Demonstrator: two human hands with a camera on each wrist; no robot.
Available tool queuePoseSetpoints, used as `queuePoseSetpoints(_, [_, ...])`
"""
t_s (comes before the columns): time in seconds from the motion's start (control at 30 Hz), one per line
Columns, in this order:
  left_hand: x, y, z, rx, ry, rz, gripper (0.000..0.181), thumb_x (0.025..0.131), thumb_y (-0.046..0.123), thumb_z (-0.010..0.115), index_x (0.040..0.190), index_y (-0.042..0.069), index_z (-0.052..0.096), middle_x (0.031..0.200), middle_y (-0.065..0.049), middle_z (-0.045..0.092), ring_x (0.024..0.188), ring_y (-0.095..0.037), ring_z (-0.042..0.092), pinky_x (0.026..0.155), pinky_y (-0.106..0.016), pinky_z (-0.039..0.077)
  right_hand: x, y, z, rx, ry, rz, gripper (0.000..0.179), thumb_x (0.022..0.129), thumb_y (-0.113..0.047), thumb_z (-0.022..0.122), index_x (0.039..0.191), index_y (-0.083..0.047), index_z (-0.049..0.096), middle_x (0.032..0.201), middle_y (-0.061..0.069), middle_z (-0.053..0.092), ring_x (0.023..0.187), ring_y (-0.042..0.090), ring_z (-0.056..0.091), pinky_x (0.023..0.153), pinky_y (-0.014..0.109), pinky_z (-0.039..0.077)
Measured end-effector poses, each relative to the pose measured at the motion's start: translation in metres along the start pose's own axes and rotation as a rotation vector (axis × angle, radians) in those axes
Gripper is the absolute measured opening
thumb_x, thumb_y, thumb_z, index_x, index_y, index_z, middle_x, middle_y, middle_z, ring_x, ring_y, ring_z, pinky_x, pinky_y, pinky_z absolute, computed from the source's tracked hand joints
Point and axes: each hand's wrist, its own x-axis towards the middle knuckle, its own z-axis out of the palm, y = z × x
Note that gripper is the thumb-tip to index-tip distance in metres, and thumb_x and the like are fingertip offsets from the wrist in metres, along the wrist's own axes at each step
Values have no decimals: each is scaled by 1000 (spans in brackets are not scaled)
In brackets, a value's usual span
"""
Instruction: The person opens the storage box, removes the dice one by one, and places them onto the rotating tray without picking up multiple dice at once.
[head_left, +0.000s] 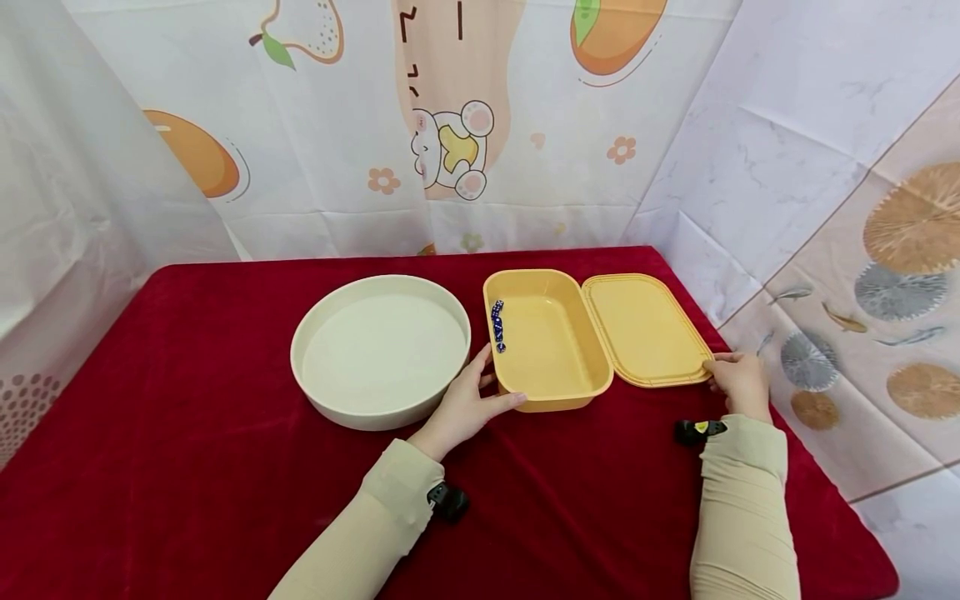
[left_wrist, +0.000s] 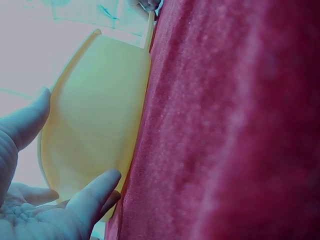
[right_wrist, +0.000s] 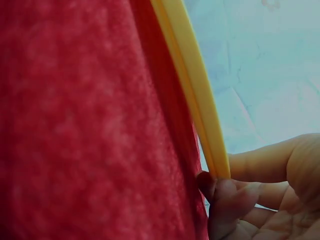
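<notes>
A yellow plastic box stands on the table, its flat yellow lid lying to its right. My left hand holds the box at its near left corner, thumb by the near rim and fingers along the left side. In the left wrist view the thumb and fingers of the left hand spread around the box wall. My right hand pinches the lid's near right corner. The right wrist view shows the lid edge between the thumb and fingers. Several dark blue dice lie in a row along the box's left inner wall.
A round cream tray stands just left of the box, close by the left hand. Dark red cloth covers the table. Printed curtains hang behind and along the right side.
</notes>
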Motion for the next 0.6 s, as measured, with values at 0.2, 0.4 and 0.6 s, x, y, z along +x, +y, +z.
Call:
queuePoseSetpoints(0.2, [0, 0, 0, -14, -6, 4, 96, 88, 27, 77, 160, 16, 14, 163, -8, 25, 142, -31, 41, 109, -44, 46, 2, 3, 1, 21, -14, 17, 42, 94, -7, 55, 126, 19, 50, 53, -12, 55, 46, 2, 53, 47, 19, 50])
queuePoseSetpoints(0.4, [1, 1, 1, -24, -11, 10, 97, 88, 25, 77, 160, 14, 13, 163, -9, 25, 143, -30, 40, 109, -44, 46, 4, 3, 3, 64, -35, 31, 43, 95, -4, 55, 129, 21, 47, 57, -11, 55, 47, 1, 53, 48, 17, 51])
queuePoseSetpoints(0.6, [-1, 4, 1, -12, -19, 21, 95, 89, 23, 75, 160, 11, 12, 163, -12, 25, 144, -31, 39, 109, -44, 46, 3, -1, 2, 52, -28, 44, 48, 93, -4, 55, 136, 17, 45, 58, -11, 56, 48, 1, 55, 50, 18, 52])
